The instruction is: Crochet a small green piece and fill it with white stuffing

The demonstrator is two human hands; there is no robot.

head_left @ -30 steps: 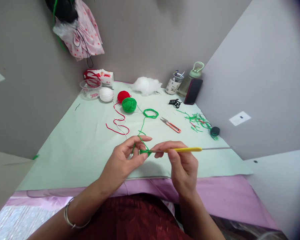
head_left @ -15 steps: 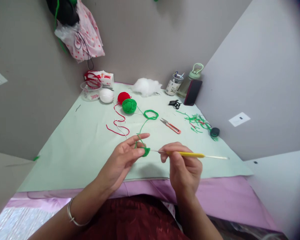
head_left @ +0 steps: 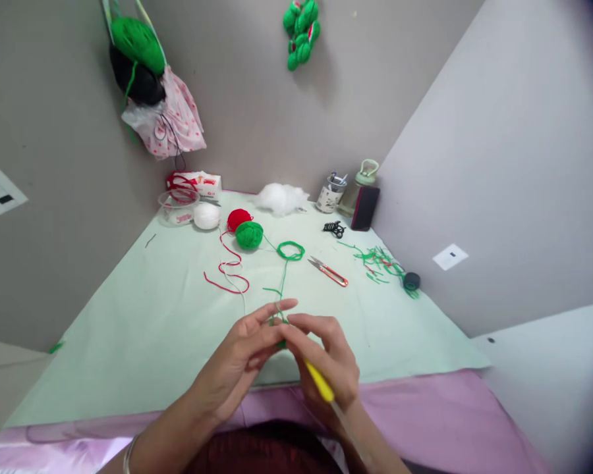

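Note:
My left hand (head_left: 247, 349) pinches a small green crochet piece (head_left: 281, 343), mostly hidden behind the fingers. Green yarn (head_left: 283, 280) runs over its raised index finger and back to a loose coil (head_left: 290, 251) and a green yarn ball (head_left: 249, 235). My right hand (head_left: 329, 359) is closed around a crochet hook with a yellow handle (head_left: 319, 380). Its fingertips meet the left ones at the crochet piece, so the hook's tip is hidden. The hook's far end slants down toward me, blurred.
Behind the hands lie a red yarn ball (head_left: 239, 220), a white yarn ball (head_left: 207, 216), and white stuffing (head_left: 281, 199). To the right are thread snips (head_left: 328, 271), a black claw clip (head_left: 334, 229), yarn scraps (head_left: 375, 260) and a black roll (head_left: 412, 282). A bottle (head_left: 358, 191) stands at the back.
My right hand has moved left against the left fingertips, and the hook has swung from level to slanting down toward me. The view has tilted up, showing more of the wall.

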